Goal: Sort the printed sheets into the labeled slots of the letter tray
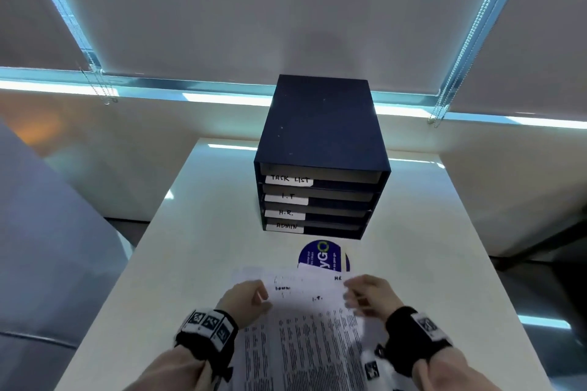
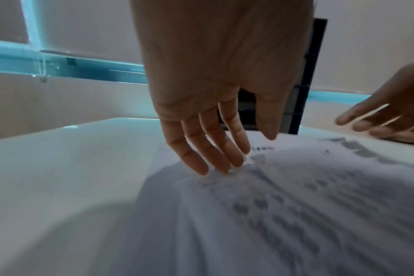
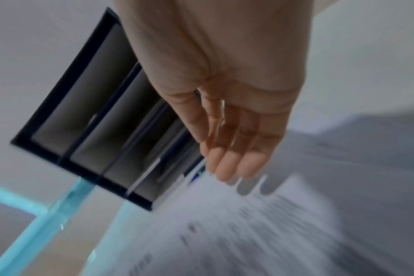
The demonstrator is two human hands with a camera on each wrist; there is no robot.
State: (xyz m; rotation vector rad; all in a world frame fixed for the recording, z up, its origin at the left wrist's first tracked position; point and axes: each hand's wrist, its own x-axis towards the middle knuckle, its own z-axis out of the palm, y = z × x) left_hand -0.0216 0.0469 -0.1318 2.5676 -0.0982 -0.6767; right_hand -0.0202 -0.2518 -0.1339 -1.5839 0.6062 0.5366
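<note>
White table (image 1: 190, 232) holds printed sheets (image 1: 301, 327) near letter tray (image 1: 320, 136); left hand (image 1: 246, 297) and right hand (image 1: 368, 295) spread, no grip.

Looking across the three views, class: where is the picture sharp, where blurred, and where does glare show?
Head view: letter tray labels sharp, glare streaks on the table. Left wrist view: printed sheets smeared, left hand fairly crisp. Right wrist view: heavy motion blur on sheets; right hand casts a finger shadow.
</note>
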